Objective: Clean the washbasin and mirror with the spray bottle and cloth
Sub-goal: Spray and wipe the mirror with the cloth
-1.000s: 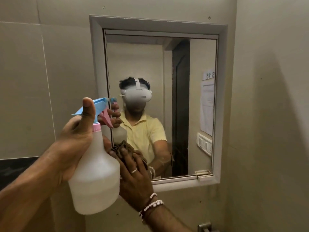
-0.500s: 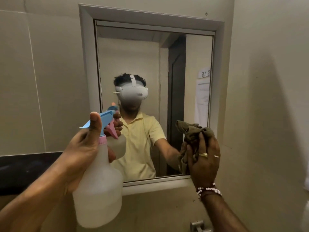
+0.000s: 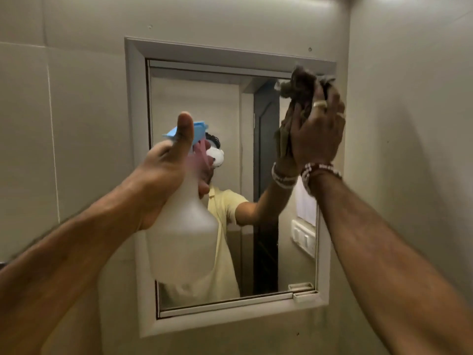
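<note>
Cloth at mirror's upper right corner, bottle raised centre frame.
Right hand point(image 3: 317, 131) presses bunched cloth point(image 3: 298, 85) under its fingers onto the mirror point(image 3: 266, 175). Left hand point(image 3: 163, 175) grips the bottle point(image 3: 184, 231) neck, thumb up beside the blue nozzle.

Glossy mirror point(image 3: 266, 175), translucent plastic spray bottle point(image 3: 184, 237)

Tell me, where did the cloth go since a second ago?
The right hand wiped the cloth from the mirror's bottom left, across to the right, then up to the top right corner. The left hand kept holding the spray bottle.
</note>
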{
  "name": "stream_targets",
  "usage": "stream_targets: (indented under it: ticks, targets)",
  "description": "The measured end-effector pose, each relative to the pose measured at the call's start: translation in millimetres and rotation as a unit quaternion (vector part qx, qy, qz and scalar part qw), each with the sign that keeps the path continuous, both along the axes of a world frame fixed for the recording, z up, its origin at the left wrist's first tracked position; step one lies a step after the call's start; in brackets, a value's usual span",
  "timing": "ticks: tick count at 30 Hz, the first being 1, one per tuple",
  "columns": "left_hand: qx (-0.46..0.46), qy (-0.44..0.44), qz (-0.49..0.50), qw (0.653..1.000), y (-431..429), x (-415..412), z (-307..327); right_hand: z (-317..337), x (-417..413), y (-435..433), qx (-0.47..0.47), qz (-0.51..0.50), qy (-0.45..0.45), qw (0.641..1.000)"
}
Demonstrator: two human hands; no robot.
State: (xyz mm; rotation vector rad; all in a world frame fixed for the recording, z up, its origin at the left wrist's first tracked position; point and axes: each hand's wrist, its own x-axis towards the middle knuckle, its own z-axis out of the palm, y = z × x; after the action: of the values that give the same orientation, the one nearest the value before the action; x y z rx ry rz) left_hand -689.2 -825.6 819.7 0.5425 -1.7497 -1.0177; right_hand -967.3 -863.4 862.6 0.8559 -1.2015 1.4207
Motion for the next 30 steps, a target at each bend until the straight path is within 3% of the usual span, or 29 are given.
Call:
stream_targets:
  ticks: [4,6,12,15,17,25,30]
  targets:
    - [-0.013,0.01,0.012,1.0,-3,9,23,32,18,-10,-0.03,0.008,-0.065,0.997]
    - [-0.015,0.009,0.038,0.999,-6,19,28,29,36,-20,-0.033,0.007,-0.057,0.998]
    - [-0.011,0.031,0.103,0.994,-8,48,39,30,103,-41,-0.02,0.036,0.116,0.992]
    - [-0.01,0.03,0.133,0.991,-11,61,47,35,137,-47,0.013,0.043,0.257,0.965]
    - [-0.01,0.017,0.155,0.988,-13,67,54,42,152,-49,0.014,0.048,0.298,0.953]
    - [-0.029,-0.057,0.217,0.974,-18,66,65,44,155,-49,-0.004,0.065,0.285,0.956]
    - [0.0,-0.045,0.22,0.975,-25,68,46,43,155,-48,0.006,0.067,0.281,0.957]
